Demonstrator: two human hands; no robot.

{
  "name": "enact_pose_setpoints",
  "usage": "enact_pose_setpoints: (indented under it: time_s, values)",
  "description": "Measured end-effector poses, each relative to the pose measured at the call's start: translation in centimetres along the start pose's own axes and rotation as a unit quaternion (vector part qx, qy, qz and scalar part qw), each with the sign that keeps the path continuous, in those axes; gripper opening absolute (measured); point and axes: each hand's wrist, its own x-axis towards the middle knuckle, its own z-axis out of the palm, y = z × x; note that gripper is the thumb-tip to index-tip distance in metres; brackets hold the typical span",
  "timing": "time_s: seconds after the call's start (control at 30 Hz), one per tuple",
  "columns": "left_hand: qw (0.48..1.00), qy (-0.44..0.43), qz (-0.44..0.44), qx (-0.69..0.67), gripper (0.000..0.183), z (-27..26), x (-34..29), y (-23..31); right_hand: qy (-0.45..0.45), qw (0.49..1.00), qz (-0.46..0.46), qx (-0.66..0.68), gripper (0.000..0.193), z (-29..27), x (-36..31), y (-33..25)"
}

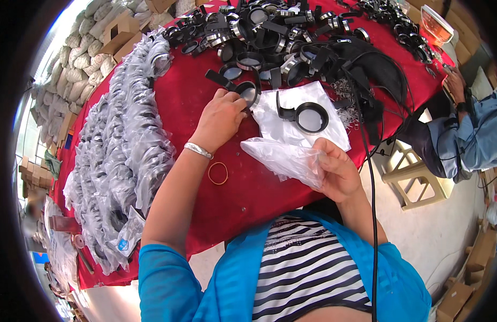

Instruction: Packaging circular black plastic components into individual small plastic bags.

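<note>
Head view, left hand: the left hand (223,119) sits just above the middle of the frame, fingers curled down over a black round lens piece (247,92) on the red tablecloth (189,91); it looks clamped on it, though the fingertips are hidden behind the knuckles.
Head view, wrist: a silver bracelet (198,150) circles the left wrist.
Head view, right hand: the right hand (337,169), right of centre, is pinched shut on the mouth of a clear plastic bag (283,158), which stretches out to the left, crumpled.
Head view, between the hands: the hands are well apart; a second black lens piece with a handle (307,115) lies on a white sheet (313,137) between and above them, touched by neither.
Head view, cloth below the wrist: a rubber band (218,173) lies flat on the red cloth.
Head view, top of the frame: a heap of black and silver lens pieces (280,37) covers the far end of the table.
Head view, left side: a long pile of filled clear bags (125,145) runs down the table's left edge.
Head view, right edge: another person's sleeve (468,139), in blue, with their hand at the table's corner.
Head view, cable: a black cable (373,204) runs down past the right forearm.
</note>
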Motion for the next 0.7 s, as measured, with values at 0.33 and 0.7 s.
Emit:
enact_pose_setpoints:
  time_s: [0.33,0.7]
  values:
    - [0.802,-0.103,-0.300,-0.506,0.016,-6.7,-3.2,2.0,0.045,0.998,0.007,-0.031,0.007,0.2,-0.3,-0.6]
    - [0.987,0.127,-0.097,0.009,0.025,-4.7,-6.9,4.1,0.072,0.997,0.012,-0.033,0.005,1.6,-1.1,-0.6]
